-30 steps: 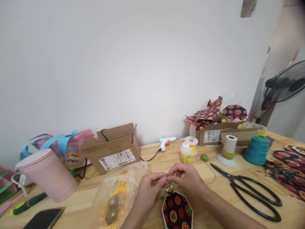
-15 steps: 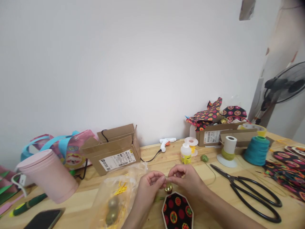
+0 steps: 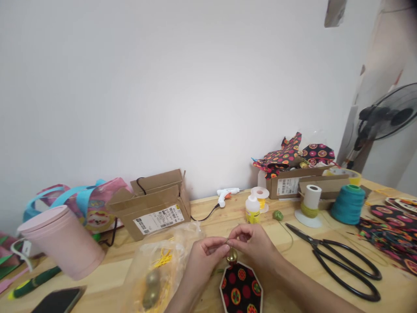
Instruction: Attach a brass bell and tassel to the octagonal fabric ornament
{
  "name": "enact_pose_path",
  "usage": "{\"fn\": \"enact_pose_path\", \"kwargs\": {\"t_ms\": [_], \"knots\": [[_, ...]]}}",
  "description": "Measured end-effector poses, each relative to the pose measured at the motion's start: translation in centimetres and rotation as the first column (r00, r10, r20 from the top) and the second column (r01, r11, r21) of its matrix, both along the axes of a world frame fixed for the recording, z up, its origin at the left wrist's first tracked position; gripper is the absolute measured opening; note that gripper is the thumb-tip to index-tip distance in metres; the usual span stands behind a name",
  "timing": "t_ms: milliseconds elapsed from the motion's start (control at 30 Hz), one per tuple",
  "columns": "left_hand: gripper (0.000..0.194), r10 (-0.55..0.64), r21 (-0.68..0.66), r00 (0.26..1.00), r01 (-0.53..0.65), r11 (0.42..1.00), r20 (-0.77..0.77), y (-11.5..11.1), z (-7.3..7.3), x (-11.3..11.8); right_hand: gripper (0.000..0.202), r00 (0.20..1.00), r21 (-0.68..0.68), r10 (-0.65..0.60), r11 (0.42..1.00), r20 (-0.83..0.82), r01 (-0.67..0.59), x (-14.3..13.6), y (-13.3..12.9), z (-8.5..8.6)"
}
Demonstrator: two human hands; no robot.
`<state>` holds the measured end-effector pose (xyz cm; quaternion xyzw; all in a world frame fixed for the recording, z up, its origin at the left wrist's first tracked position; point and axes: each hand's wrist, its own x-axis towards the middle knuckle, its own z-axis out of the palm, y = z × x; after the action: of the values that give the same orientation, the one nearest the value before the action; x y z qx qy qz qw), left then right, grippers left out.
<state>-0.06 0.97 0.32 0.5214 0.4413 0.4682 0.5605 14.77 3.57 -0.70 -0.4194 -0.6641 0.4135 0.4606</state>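
In the head view, my left hand point(image 3: 208, 255) and my right hand point(image 3: 256, 244) meet fingertip to fingertip. Both pinch a thin cord, mostly hidden by the fingers, just above a shiny gold bell point(image 3: 232, 256). Directly below, the bell touches or nearly touches the top edge of an elongated octagonal piece point(image 3: 241, 287) with a pale rim and black, red and green patterned fabric. This piece lies on the wooden table, its lower end cut off by the frame.
Left of my hands lies a plastic bag point(image 3: 153, 278) holding gold bells and yellow cords. Large black scissors point(image 3: 345, 261) rest on the right, near a teal thread cone point(image 3: 348, 204). Behind stand a glue bottle point(image 3: 252, 211), a glue gun point(image 3: 224, 195) and a cardboard box point(image 3: 153, 213).
My fingertips have risen slightly from the bell, and more of its gold surface shows. Both hands keep their pinch. The whole view has shifted a little.
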Motion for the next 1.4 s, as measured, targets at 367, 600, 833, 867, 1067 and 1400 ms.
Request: {"fn": "enact_pose_path", "kwargs": {"t_ms": [367, 600, 833, 867, 1067, 1400], "knots": [[0.017, 0.043, 0.003, 0.999, -0.043, 0.999, 0.013, 0.0, 0.0, -0.2, 0.017, 0.997, -0.020, 0.057, 0.998, -0.055, -0.058, 0.0, -0.1, 0.6], [0.017, 0.005, -0.021, 1.000, -0.005, 1.000, 0.022, 0.2, -0.2, -0.5, 0.011, 0.991, 0.201, 0.104, 0.972, 0.090, -0.120, 0.2, -0.3, 1.0], [0.016, 0.003, -0.164, 0.979, 0.031, 0.986, 0.205, 0.0, 0.0, -0.4, 0.004, 0.987, 0.282, 0.136, 0.947, 0.082, -0.154, 0.3, -0.6, 1.2], [0.016, 0.008, -0.189, 0.973, 0.037, 0.981, 0.231, -0.1, 0.1, -0.4, 0.003, 0.986, 0.289, 0.150, 0.943, 0.080, -0.167, 0.3, -0.7, 1.3], [0.016, 0.046, -0.230, 0.966, 0.015, 0.973, 0.256, -0.3, 0.6, -0.3, 0.002, 0.968, 0.285, 0.242, 0.925, 0.061, -0.250, 0.6, -1.2, 2.0], [0.006, 0.160, 0.335, 0.918, -0.031, 0.942, -0.363, -0.5, 0.7, -0.2, 0.027, 0.913, -0.080, 0.366, 0.920, -0.181, -0.384, 0.1, -0.5, 1.1]]}}
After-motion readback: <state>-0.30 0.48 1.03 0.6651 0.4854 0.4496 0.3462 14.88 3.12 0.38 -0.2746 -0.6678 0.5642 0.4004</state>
